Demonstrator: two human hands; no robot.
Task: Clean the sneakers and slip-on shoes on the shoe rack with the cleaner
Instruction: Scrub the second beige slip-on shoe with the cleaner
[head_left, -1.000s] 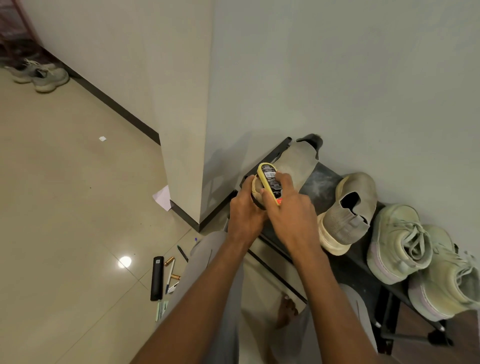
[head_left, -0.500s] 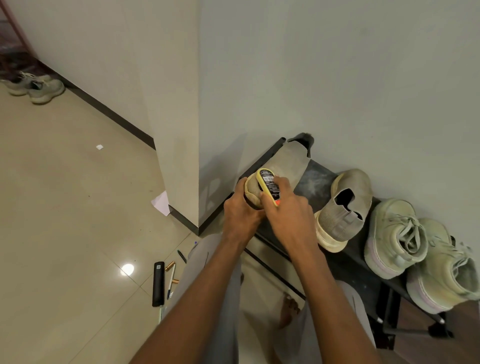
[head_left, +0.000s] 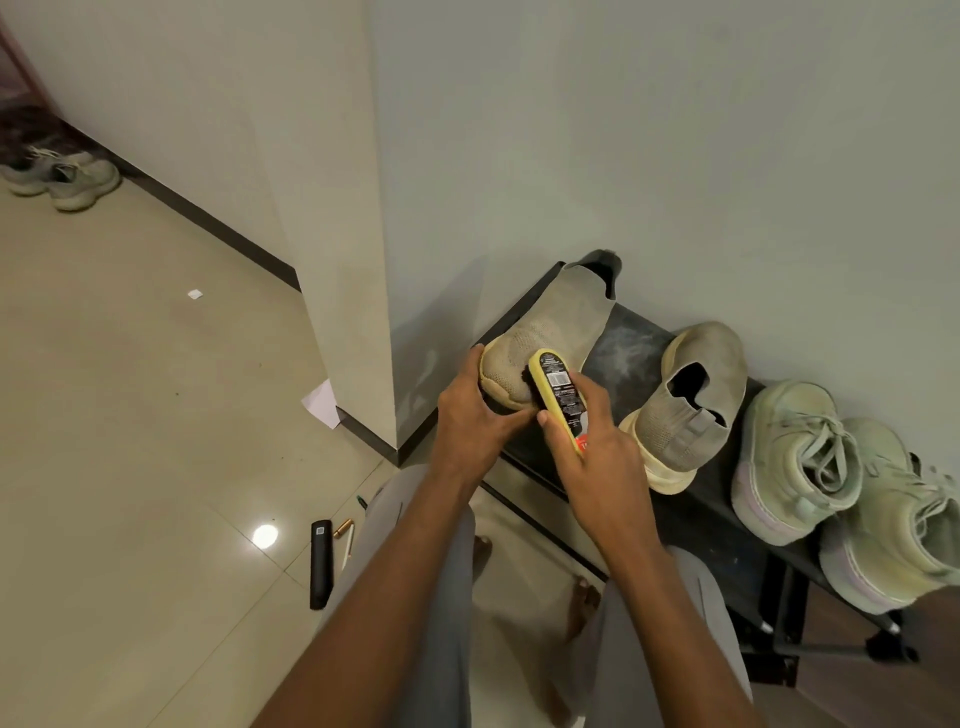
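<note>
beige knit covers the slip-on shoe (head_left: 550, 332) we steady at the left end of the black shoe rack (head_left: 623, 343), our left hand (head_left: 470, 423) wrapped around its toe with fingers curled under the sole. our right hand (head_left: 597, 457) grips one yellow cleaner (head_left: 558, 395), its dark pad pressed against the toe. we count four shoes on the rack's top shelf: two slip-ons, the second slip-on (head_left: 685, 405) lying mid-shelf, and two pale green sneakers (head_left: 800, 462) side by side at the right end. two more grey shoes (head_left: 62, 176) sit on the floor by the far wall. one black bar (head_left: 321, 564) lies on the tiles beside a few pens.
</note>
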